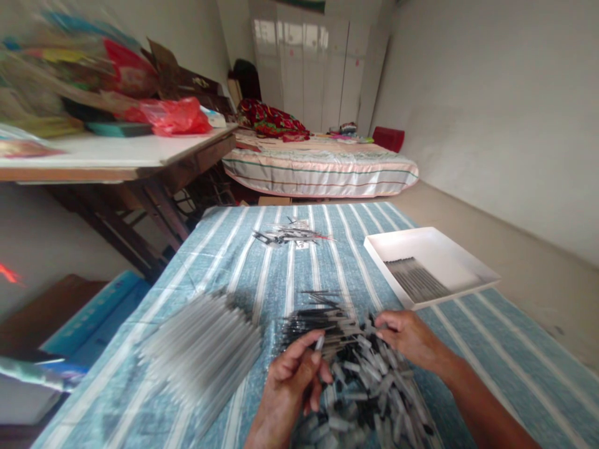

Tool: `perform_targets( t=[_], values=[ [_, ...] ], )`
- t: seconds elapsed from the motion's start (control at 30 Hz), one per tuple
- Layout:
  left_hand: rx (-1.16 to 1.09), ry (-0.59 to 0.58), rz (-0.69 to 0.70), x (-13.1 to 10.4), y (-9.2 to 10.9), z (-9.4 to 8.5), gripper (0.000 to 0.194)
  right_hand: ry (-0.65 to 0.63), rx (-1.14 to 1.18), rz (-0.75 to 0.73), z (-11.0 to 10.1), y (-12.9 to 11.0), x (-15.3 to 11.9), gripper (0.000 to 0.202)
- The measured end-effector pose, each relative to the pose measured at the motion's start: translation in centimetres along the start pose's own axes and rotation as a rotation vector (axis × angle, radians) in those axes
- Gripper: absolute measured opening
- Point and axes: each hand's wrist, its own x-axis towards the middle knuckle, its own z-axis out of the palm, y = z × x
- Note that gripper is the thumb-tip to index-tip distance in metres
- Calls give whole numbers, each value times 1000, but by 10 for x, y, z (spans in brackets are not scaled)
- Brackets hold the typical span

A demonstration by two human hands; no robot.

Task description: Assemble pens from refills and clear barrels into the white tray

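My left hand (297, 374) is closed, pinching a small translucent pen cap (319, 343) between thumb and fingers. To its right, my right hand (414, 337) has thumb and fingertips together at the upper edge of a heap of clear and black pen caps (390, 380); what they pinch is too blurred to make out. Just beyond both hands lies a bunch of dark, thin pen refills (304, 324). Left of my left hand, translucent pen barrels (201, 349) lie side by side in a wide stack.
A white shallow box (433, 243) at the right holds a row of slim pens (416, 279). Thin dark sticks (292, 234) lie toward the far edge of the striped cloth (224, 249). A cluttered white-topped table (116, 156) stands at left, with a bed (322, 165) beyond.
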Motion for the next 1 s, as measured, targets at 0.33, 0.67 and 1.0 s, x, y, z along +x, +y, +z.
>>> perform_targets(
  t=[0.33,0.67,1.0],
  values=[
    [5,14,-8,2,-3,-1,55,-40,-49,-20,2,-4,1,11],
    [16,1,-13,1,1,0,53,-75,-48,-27,4,4,-1,11],
    [25,-65,0,1,-5,-5,47,-92,-144,-25,-4,-1,-4,11]
  ],
)
